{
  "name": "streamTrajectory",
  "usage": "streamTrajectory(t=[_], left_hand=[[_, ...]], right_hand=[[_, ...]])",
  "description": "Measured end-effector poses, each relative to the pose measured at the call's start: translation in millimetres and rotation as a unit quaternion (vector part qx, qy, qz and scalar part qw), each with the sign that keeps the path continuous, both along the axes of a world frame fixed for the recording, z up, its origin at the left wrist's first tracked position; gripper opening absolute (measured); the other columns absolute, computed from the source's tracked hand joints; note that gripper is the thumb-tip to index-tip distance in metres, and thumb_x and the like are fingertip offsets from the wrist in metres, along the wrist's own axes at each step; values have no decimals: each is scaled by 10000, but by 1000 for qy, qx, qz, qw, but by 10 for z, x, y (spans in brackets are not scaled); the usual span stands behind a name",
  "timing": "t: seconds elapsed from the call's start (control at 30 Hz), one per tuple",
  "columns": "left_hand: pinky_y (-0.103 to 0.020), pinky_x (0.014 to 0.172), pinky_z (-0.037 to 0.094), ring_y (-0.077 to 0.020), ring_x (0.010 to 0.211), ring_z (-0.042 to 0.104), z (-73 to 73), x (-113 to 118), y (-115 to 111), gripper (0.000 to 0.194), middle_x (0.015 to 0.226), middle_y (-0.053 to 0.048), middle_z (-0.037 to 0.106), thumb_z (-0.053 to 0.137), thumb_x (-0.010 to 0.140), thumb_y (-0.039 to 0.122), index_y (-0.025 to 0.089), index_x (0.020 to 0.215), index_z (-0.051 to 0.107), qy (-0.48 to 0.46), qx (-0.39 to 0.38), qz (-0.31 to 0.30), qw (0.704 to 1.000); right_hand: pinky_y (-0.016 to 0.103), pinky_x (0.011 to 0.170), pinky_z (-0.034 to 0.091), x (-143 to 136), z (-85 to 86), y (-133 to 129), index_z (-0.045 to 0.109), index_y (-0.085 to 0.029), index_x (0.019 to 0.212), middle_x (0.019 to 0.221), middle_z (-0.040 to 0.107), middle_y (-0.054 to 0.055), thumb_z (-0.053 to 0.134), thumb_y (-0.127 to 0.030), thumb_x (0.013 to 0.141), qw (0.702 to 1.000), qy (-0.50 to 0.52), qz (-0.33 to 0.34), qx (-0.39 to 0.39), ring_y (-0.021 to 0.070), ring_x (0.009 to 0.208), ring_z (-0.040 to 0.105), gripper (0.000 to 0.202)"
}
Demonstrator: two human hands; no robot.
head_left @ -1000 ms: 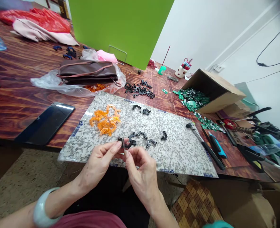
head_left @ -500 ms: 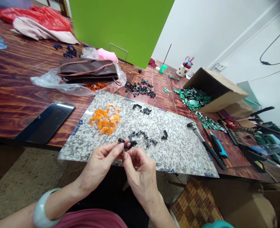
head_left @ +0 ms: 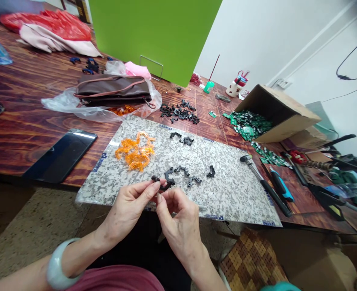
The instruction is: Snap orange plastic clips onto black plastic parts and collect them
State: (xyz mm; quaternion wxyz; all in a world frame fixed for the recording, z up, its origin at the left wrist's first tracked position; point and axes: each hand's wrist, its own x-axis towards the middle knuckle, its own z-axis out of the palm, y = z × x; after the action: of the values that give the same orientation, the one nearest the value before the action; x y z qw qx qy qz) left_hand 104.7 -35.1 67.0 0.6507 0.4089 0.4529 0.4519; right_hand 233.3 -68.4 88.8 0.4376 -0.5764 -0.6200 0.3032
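My left hand (head_left: pixel 132 204) pinches a small black plastic part (head_left: pixel 155 178) between thumb and fingers, just above the near edge of the speckled board. Close against it, my right hand (head_left: pixel 178 212) has thumb and forefinger pressed together; what they grip, if anything, is too small to make out. Beyond my fingertips lie loose curved black parts (head_left: pixel 182 171), with one more black part (head_left: pixel 210 171) farther right. A heap of clear orange curved parts (head_left: pixel 135 151) sits on the board's left side. Several black pieces (head_left: pixel 186 140) rest near its far edge.
The speckled board (head_left: pixel 227 190) covers the table front. Left of it lies a black phone (head_left: pixel 61 155); behind are a brown bag (head_left: pixel 113 89) and a black heap (head_left: pixel 180 112). A hammer (head_left: pixel 265 184), a blue-handled cutter (head_left: pixel 281 185) and a carton (head_left: pixel 290 111) of green circuit boards stand right.
The view has shifted very slightly. Both hands stay together in the same pinch, and the parts on the board lie as before.
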Motion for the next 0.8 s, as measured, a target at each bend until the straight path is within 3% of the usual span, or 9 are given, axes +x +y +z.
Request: streamTrajectory(t=[0.17,0.37,0.6,0.8], left_hand=[[-281,857,539,-222,911,701,6,-18,13,250,876,-30,792,733,809,428,228,931,818,15,32,8,999],[-253,677,522,-190,733,662,48,-29,23,234,777,-19,760,651,865,375,204,893,808,110,118,2,987],[-260,609,452,-179,643,615,28,-96,11,317,659,-26,673,543,926,339,178,712,714,258,248,-45,933],[-237,570,387,-127,578,546,81,-118,50,323,620,-5,583,474,944,228,160,667,626,312,347,-89,880]], right_hand=[[194,484,488,-16,10,-11,593,-196,781,652,653,0,585,-243,880,1000,10,-5,3,104,507,590,110],[191,526,504,35,21,-33,598,-198,818,696,672,6,581,-224,905,1000,-3,-17,11,108,557,629,92],[193,515,471,132,57,1,548,-214,837,696,664,-1,585,-217,886,999,-9,-7,-40,120,559,636,61],[211,517,424,214,91,46,531,-215,848,619,620,-26,624,-175,872,993,-67,27,-94,143,533,618,104]])
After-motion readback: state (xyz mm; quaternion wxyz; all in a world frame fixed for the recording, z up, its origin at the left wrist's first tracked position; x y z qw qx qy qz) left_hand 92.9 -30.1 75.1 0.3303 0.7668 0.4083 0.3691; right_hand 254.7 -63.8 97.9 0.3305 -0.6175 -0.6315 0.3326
